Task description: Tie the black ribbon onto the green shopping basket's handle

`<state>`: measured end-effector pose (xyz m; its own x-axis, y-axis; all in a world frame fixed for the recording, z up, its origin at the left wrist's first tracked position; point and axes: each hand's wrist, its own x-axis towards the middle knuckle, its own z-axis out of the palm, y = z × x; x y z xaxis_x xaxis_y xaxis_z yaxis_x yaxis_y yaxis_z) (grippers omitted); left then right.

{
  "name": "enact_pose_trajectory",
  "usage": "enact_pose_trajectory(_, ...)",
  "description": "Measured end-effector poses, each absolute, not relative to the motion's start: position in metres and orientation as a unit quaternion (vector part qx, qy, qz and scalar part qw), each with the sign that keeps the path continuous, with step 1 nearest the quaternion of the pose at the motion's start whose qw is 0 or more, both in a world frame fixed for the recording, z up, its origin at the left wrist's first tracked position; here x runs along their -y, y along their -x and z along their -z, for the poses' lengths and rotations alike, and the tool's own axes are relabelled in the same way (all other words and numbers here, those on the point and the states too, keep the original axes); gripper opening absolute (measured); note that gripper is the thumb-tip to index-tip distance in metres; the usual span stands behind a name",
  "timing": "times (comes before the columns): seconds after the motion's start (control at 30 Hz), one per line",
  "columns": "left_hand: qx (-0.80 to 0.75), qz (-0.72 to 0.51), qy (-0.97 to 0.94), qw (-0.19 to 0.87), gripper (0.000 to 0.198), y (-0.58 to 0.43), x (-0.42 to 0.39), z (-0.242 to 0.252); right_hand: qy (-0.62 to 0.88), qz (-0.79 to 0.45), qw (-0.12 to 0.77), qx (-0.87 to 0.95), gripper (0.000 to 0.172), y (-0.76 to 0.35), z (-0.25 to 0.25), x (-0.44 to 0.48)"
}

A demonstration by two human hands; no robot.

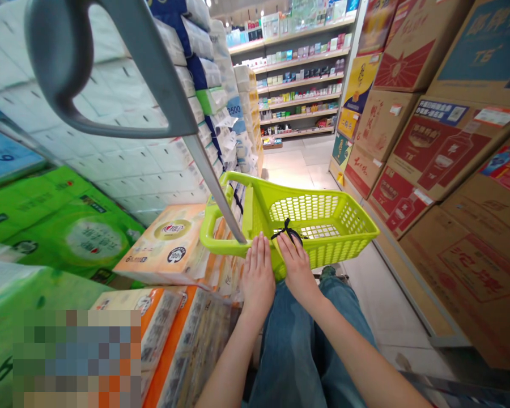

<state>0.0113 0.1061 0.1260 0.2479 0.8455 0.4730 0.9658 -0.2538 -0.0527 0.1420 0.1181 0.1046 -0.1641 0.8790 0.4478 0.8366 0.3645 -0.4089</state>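
Note:
A lime-green shopping basket (344, 243) with perforated walls stands in front of my knees, its grey pull handle (148, 62) rising toward the upper left. My left hand (258, 275) lies on its near side beside the handle's metal rod (216, 192), fingers stretched out flat and close together. Just to the right, my right hand (297, 269) has its fingers hooked over the basket's near rim; its thumb is hidden. A thin black cord (286, 225) tied in a loop shows at the right fingertips. White gridded floor shows through the basket's bottom.
Stacked tissue packs (165, 232) and green packages (80, 226) crowd the left side. Cardboard cartons (463, 243) are piled along the right. Farther down the tiled aisle (306, 161) stand shelves (301, 76) of small boxed goods. A blurred patch covers the lower left.

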Motion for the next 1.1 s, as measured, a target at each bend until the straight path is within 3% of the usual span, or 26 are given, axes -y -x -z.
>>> enact_pose_trajectory(0.47, 0.593, 0.194, 0.769, 0.140, 0.084, -0.015, -0.104, -0.128, 0.661, 0.015, 0.314, 0.681, 0.086, -0.234, -0.063, -0.129)
enact_pose_trajectory(0.63, 0.589, 0.203, 0.769, 0.142, 0.086, -0.014, -0.104, -0.126, 0.670, -0.028, 0.391, 0.631, 0.085, -0.190, -0.072, -0.129)
enact_pose_trajectory(0.8, 0.593, 0.189, 0.764, 0.172, 0.073, -0.013, -0.106, -0.125, 0.572, -0.100, 0.417, 0.700, 0.082, -0.116, -0.103, -0.120)
enact_pose_trajectory(1.1, 0.599, 0.182, 0.761, 0.171, 0.067, -0.016, -0.106, -0.125, 0.552, -0.062, 0.337, 0.761, 0.078, -0.127, -0.116, -0.115)
